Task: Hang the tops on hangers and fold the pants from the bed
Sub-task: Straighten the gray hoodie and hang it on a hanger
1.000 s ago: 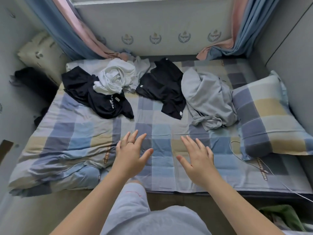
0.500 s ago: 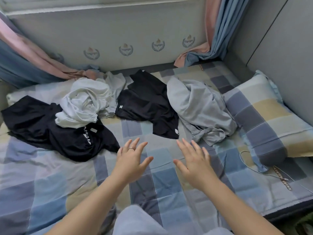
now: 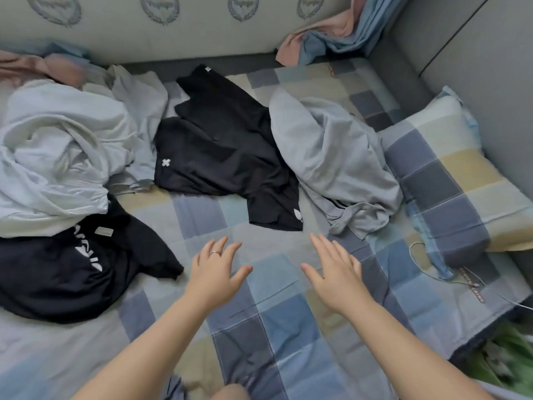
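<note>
Both empty, fingers spread: left hand (image 3: 215,272) and right hand (image 3: 334,272) hover over bed (image 3: 202,215), just short of black garment (image 3: 225,151) crumpled mid-bed, grey garment (image 3: 331,157) touching it. Plan: pinch near hem corners, lift clear, shake flat

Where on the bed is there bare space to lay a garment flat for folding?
The checked sheet around the left hand and right hand is bare, between the black printed top and the pillow. Farther back, heaped clothes crowd it.
</note>
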`<state>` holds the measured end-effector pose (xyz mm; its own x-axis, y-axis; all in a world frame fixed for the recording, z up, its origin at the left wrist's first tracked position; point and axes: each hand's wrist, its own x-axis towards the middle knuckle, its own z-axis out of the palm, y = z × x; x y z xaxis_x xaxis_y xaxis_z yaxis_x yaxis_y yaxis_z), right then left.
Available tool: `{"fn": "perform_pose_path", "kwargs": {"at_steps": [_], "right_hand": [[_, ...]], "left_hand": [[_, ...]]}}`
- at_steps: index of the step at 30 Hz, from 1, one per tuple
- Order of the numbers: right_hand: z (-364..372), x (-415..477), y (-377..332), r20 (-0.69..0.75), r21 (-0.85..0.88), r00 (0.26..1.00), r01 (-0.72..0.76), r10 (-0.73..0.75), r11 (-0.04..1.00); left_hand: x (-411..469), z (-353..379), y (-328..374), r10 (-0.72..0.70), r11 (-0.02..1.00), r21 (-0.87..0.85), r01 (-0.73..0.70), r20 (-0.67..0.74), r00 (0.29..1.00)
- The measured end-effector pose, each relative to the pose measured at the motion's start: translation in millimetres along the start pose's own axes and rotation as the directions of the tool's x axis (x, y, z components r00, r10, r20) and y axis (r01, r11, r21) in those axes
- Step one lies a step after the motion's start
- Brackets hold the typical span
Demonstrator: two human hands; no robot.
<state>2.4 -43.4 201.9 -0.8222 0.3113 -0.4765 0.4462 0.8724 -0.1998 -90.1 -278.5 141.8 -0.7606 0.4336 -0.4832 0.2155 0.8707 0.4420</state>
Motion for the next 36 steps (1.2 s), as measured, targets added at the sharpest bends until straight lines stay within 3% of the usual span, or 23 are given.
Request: {"fn": "perform_pose_path", "kwargs": {"at_steps": [7,12,18,24,26,28,30,32,36], "right_hand": [[8,64,71,-0.016,-0.001,0.993,-0.115,0.115,0.993],[35,122,147,0.003,0.045,0.975,-0.221,0.221,0.974],[77,211,241,-0.004,0.016,0.970,-0.242,0.242,0.970],[87,283,340,-0.188,-0.050,0.943,-0.289,0.275,0.956],[86,303,367,-0.251,-0.062,0.936,-0.271,0.248,0.960],[90,325,383,-0.327,-0.007,0.929,-0.188,0.175,0.982],[100,349,392,-0.406,0.135,0.904,-0.088,0.136,0.987],[115,371,396,-0.474,0.224,0.863,-0.073,0.174,0.972],[134,397,401,-0.670,0.216,0.710,-0.094,0.217,0.972]], "left_hand": [[84,39,43,0.128,0.991,0.018,-0.130,0.054,0.990],[145,99,78,0.230,0.968,0.077,-0.241,0.129,0.965],[237,181,129,0.318,0.921,0.191,-0.340,0.139,0.938],[337,259,235,0.440,0.891,0.146,-0.430,-0.041,0.897],[368,279,271,0.370,0.922,0.149,-0.357,-0.073,0.926],[392,298,289,0.283,0.934,0.275,-0.229,-0.177,0.943],[410,313,290,0.278,0.921,0.364,-0.141,-0.356,0.892],[422,324,283,0.294,0.932,0.337,-0.134,-0.484,0.824],[435,334,280,0.317,0.935,0.319,-0.152,-0.567,0.760]]}}
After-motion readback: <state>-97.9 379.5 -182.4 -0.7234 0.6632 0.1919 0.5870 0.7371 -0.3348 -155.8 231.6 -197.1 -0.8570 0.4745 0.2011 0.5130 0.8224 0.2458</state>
